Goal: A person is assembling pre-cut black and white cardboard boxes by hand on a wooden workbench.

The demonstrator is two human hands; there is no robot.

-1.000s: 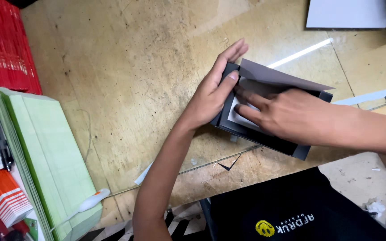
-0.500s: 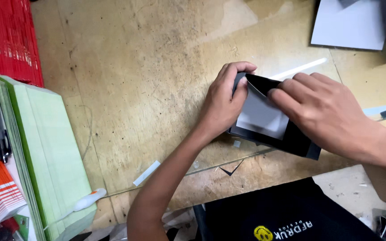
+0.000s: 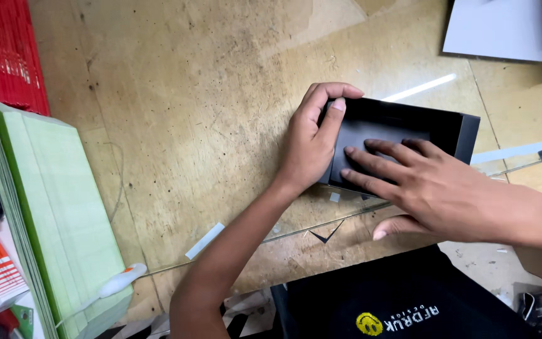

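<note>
A shallow black cardboard box (image 3: 446, 129) lies open-side up on a worn wooden table (image 3: 189, 125). My left hand (image 3: 312, 141) grips the box's left wall, thumb over the rim. My right hand (image 3: 421, 185) lies flat inside the box, its fingers spread and pressing on the dark bottom. The grey card seen earlier is hidden under my right hand or cannot be made out.
A stack of pale green sheets (image 3: 58, 207) stands at the left, red booklets (image 3: 4, 53) behind it. A grey sheet (image 3: 497, 28) lies at the top right. Strips of white tape (image 3: 205, 240) and a white pen-like tool (image 3: 120, 281) rest near the front. Black cloth (image 3: 403, 301) covers my lap.
The grey-white card I was pushing into the box has gone down flat. My right hand has moved from its top edge to press inside; my left hand shifted to the box's left wall.
</note>
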